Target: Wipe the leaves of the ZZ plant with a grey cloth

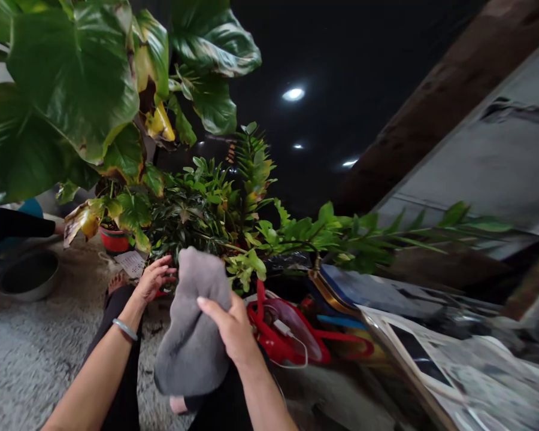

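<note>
A grey cloth hangs in my right hand, whose thumb lies across its front while the fingers are behind it. To the left of the cloth, my left hand is raised with its fingers apart and nothing in them. A bracelet circles that wrist. Just beyond both hands grow dense leafy plants. Large broad leaves, some yellowed and brown at the edges, spread over the upper left.
A red pot and a grey basin stand at the left. On the right are a red bag with a white cable, and a surface with a white-framed tablet and papers. Another person's dark sleeve or leg shows at far left.
</note>
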`<control>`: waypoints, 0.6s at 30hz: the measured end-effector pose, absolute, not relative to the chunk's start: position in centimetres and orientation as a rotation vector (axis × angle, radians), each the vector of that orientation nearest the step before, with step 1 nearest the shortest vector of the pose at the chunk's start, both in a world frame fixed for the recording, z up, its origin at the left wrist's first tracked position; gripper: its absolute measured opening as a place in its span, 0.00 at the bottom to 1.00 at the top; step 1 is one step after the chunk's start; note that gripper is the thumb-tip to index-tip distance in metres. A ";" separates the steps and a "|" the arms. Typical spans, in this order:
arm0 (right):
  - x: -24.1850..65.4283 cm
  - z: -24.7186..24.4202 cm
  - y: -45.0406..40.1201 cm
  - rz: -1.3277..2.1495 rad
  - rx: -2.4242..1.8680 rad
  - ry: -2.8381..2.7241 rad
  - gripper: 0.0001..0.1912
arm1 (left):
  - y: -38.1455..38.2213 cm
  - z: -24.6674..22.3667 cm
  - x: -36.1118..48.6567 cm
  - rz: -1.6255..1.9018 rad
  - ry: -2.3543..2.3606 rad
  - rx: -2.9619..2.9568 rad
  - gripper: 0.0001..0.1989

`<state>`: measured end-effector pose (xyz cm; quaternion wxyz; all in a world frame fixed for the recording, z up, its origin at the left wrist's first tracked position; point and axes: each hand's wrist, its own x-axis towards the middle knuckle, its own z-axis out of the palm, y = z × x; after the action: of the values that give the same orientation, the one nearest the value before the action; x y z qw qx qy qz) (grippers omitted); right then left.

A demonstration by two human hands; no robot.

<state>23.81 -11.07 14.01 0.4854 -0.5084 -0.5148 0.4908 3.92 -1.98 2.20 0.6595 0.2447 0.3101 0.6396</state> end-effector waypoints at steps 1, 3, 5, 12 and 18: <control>24.0 15.3 -10.3 1.101 -1.214 -1.213 0.19 | -2.0 2.2 4.0 1.450 0.705 0.559 0.23; 24.1 17.4 -7.6 0.898 -1.182 -1.125 0.20 | -1.9 2.2 4.2 1.465 0.712 0.554 0.24; 23.8 17.7 -4.4 0.804 -1.185 -1.043 0.20 | -1.7 2.1 4.4 1.469 0.720 0.549 0.25; 22.2 10.0 -5.6 1.235 -1.371 -0.885 0.17 | -0.7 2.2 5.1 1.377 0.743 0.578 0.24; 23.6 13.2 -9.6 1.140 -1.281 -0.956 0.19 | -0.3 2.2 5.2 1.420 0.750 0.543 0.21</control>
<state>23.60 -9.64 13.22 0.5556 -0.5425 -0.4050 0.4828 5.20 -0.33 2.24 0.6617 0.2403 0.3317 0.6279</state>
